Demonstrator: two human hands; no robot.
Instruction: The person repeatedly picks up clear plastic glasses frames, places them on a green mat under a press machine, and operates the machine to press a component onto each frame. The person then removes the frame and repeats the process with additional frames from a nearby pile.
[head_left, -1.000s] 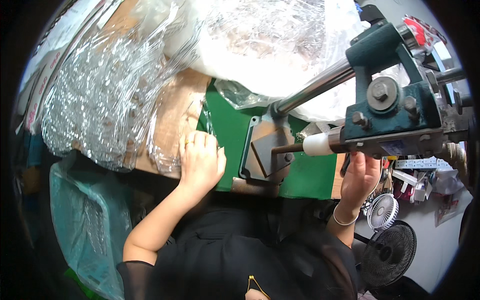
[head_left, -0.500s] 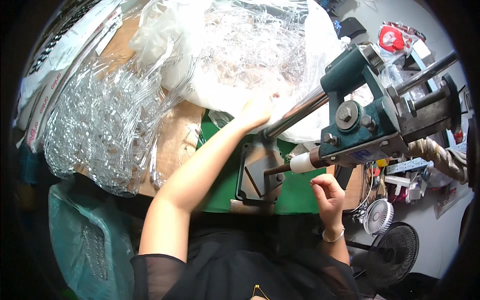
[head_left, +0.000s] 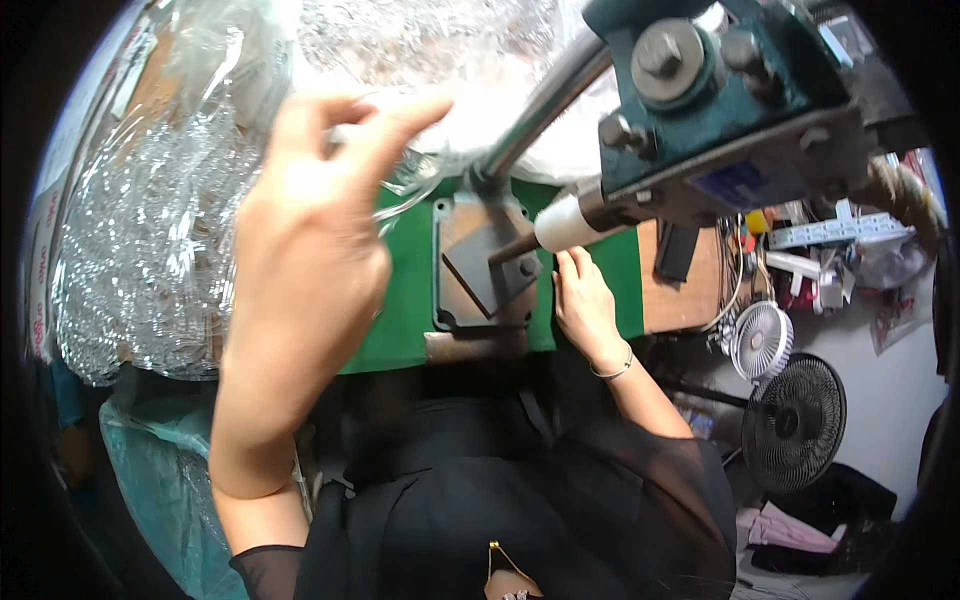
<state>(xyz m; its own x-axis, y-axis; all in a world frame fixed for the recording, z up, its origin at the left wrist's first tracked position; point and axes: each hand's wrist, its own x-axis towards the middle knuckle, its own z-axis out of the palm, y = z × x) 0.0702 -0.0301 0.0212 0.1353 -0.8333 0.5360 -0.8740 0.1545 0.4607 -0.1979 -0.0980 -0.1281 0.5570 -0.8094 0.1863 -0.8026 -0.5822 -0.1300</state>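
Observation:
My left hand [head_left: 310,220] is raised close to the view, left of the hand press, its fingers bent and smeared by motion. Beside it a clear, shiny strand [head_left: 405,205] shows; what the fingers hold is hard to make out. My right hand [head_left: 588,305] lies on the green mat [head_left: 390,330], right of the press base [head_left: 452,305], fingers stretched forward with nothing visible in them. A slanted dark plate [head_left: 485,270] sits on that base, below the press's rod with its white sleeve [head_left: 563,223]. The green press head [head_left: 740,130] overhangs from the right.
A heap of clear plastic pieces [head_left: 140,240] covers the left side. Behind the press spreads a white plastic bag [head_left: 440,50] with more clear pieces. A teal bag [head_left: 160,470] hangs at lower left. Two fans, one white [head_left: 760,340] and one black [head_left: 793,420], stand at right.
My left hand has come back from the bag and up toward the view. My right hand has moved forward and left onto the mat beside the press base. The view has shifted.

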